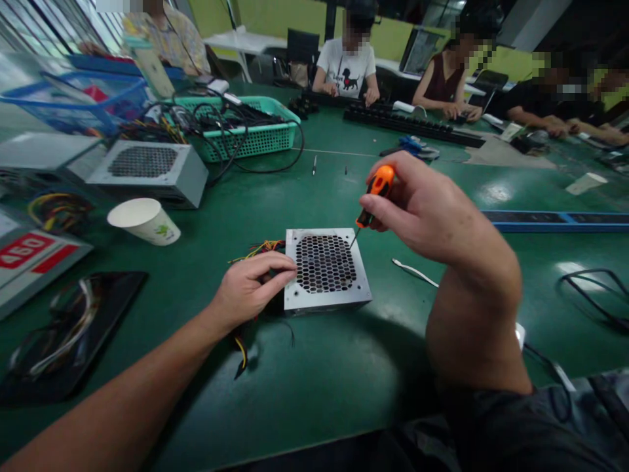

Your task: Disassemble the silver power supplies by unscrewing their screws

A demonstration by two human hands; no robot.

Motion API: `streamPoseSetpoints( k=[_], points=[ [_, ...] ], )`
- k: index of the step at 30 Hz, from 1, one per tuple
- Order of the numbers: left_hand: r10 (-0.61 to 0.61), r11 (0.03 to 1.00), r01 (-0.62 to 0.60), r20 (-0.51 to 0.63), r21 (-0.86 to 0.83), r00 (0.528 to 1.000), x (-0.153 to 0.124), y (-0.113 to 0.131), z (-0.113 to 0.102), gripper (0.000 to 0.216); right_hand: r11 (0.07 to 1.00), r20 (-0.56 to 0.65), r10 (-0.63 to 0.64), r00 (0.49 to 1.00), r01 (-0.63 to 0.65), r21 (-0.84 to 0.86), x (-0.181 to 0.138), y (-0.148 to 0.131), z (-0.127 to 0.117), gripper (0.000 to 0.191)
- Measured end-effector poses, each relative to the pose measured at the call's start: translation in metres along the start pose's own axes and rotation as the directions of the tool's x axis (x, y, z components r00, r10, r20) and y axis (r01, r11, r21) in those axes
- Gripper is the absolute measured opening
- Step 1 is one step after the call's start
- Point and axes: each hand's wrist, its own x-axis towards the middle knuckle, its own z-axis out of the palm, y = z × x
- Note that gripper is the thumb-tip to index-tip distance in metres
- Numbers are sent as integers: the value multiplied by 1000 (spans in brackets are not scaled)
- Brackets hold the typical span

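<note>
A grey metal power supply with a honeycomb grille lies flat on the green table in front of me. My left hand is closed at its left edge, thumb and fingertips resting on the casing by the grille. Above the right side, my right hand grips an orange and black screwdriver. The screwdriver's thin shaft slants down to the grille's upper right corner; whether the tip sits in a screw is too small to tell. Coloured wires come out from the power supply's left side, partly hidden behind my left hand.
Left of me stand a paper cup, more power supplies and a black tray with wires. Behind them are a teal basket of cables and a blue basket. A white cable tie lies right. Several people sit opposite.
</note>
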Motion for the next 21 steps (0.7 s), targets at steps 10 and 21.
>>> streamPoseSetpoints(
  k=[10,21],
  points=[
    [1,1000,-1,-12,3,1000,0,0,1,9,985,348,-67,935,6,174,-20,-3,-37,27],
    [18,1000,-18,-15,13,1000,1,0,1,10,980,519,-194,833,138,146,-20,-14,-31,22]
  ],
)
